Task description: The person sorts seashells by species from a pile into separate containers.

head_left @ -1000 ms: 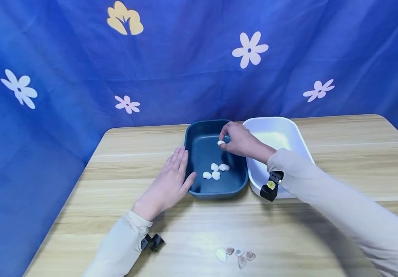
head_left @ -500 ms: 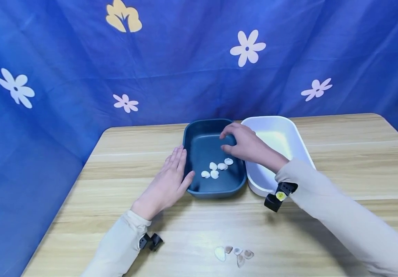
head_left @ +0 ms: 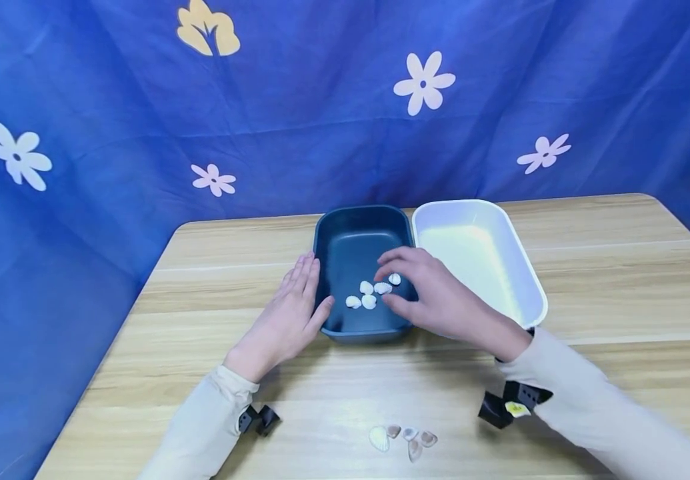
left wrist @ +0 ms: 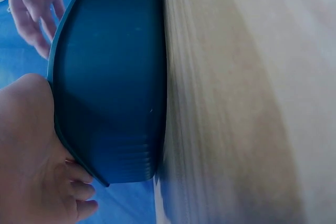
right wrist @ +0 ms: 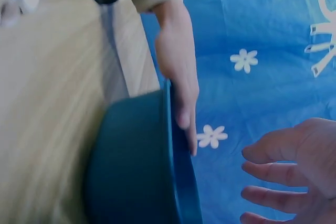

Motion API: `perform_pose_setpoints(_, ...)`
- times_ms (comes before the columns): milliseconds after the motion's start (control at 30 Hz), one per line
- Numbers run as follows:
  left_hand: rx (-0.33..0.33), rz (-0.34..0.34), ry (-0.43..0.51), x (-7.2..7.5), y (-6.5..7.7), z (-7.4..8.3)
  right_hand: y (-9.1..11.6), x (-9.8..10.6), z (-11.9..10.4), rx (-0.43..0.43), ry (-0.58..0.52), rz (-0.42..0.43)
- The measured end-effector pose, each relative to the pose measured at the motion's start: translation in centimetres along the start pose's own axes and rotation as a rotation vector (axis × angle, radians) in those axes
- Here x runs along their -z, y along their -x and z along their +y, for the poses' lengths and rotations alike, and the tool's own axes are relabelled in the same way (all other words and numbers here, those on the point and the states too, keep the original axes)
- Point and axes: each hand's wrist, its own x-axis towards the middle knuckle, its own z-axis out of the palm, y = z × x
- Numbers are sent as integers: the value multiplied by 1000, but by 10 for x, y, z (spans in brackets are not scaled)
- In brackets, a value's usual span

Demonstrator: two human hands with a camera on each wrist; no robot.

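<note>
My left hand [head_left: 285, 313] rests with straight fingers along the left rim of a dark blue tray [head_left: 359, 243]. In the left wrist view its palm and thumb lie against the rim of that tray [left wrist: 110, 77]. Inside the tray lie several small white seashells [head_left: 369, 302], clustered toward the near end. My right hand [head_left: 435, 293] hovers over the tray's right side, thumb and fingers apart, nothing between them. The right wrist view shows the same hand [right wrist: 289, 177] above the tray rim with loosely spread fingers.
A white tray [head_left: 477, 247] stands directly right of the blue one, partly behind my right forearm. Nearer on the wooden table [head_left: 231, 267] lies a small group of seashells [head_left: 415, 450], one whitish and others brownish. A blue curtain [head_left: 321, 100] with flowers hangs behind.
The right hand let go of a white seashell, which now lies with the others in the blue tray. That hand then drew back toward the near side. The left hand stayed at the rim.
</note>
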Motion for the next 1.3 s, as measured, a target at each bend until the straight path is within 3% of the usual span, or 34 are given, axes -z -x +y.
perform_pose_setpoints(200,-5,2,4,2,1,-1,23,-8,-11,117,-94,86)
perform_pose_setpoints(333,-7,2,4,2,0,-2,37,-16,-16,203,-154,74)
perform_pose_setpoints(467,-4,-1,4,3,-1,-2,49,-27,-18,237,-151,-14)
perform_pose_setpoints(700,-13,3,-1,4,-1,-3,69,-51,-24,220,-136,-307)
perform_pose_setpoints(800,-15,5,2,4,-1,-4,74,-59,-23,237,-101,-392)
perform_pose_setpoints(933,-14,3,14,1,-3,-4,77,-65,-17,292,-46,-436)
perform_pose_setpoints(1133,-21,-3,21,-4,-5,-4,79,-75,-10,407,74,-421)
perform_pose_setpoints(1300,-17,4,26,-2,-4,-5,75,-78,-9,386,56,-447)
